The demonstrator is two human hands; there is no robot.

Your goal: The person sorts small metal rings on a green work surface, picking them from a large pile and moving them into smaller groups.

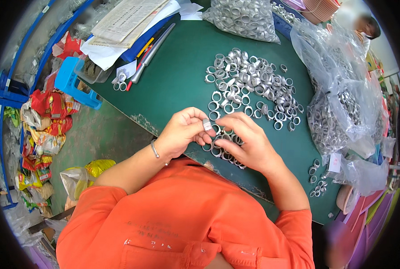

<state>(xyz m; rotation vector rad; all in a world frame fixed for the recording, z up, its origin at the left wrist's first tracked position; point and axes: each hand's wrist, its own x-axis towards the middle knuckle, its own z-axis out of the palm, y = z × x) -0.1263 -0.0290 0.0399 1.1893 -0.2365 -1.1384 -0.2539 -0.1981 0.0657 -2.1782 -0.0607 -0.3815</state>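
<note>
Between the thumb and fingers of my left hand (190,129) is a silver-grey metal ring (207,124) with a wide flat top. My right hand (248,141) hovers just to the right, fingers curved and apart, with nothing plainly held in it. Under and between the hands lies a group of similar rings (216,152), partly hidden by my right hand. Beyond them a larger loose heap of metal rings (253,77) spreads over the green tabletop (173,80).
Clear plastic bags of rings stand at the back (243,20) and right (331,124). A few rings (317,188) lie near the right edge. Papers (122,23), a tapered metal rod (153,53) and scissors (120,85) are at the left. A blue plastic stool (73,82) stands beyond the table edge.
</note>
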